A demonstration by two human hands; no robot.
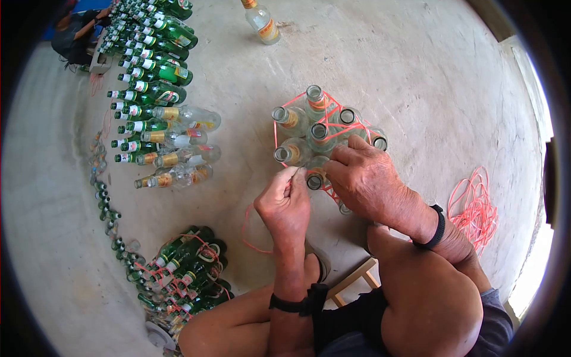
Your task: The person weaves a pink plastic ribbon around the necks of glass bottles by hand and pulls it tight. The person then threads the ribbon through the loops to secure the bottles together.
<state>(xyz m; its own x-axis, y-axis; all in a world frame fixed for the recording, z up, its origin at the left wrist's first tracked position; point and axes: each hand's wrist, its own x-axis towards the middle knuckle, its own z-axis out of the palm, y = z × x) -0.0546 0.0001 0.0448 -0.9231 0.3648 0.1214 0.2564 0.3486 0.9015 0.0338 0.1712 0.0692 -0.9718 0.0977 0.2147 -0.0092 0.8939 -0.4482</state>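
A cluster of clear glass bottles [298,124] stands upright on the floor, with pink plastic string [275,134] wound around and between the necks. My left hand [284,202] is at the near left side of the cluster, fingers pinched together on the string. A loose length of string [245,229] hangs below that hand. Over the near right bottles is my right hand [372,178], fingers curled and closed among the necks. Its fingertips are partly hidden, and what they hold cannot be made out. Both hands cover some of the bottles.
Green bottles [157,71] lie stacked at left, with clear bottles [187,116] beside them. Tied green bottles [190,262] stand at lower left. A lone bottle [262,22] is at the top. Tangled string [476,211] lies right. A wooden stool [354,279] is below; another person [74,38] sits far left.
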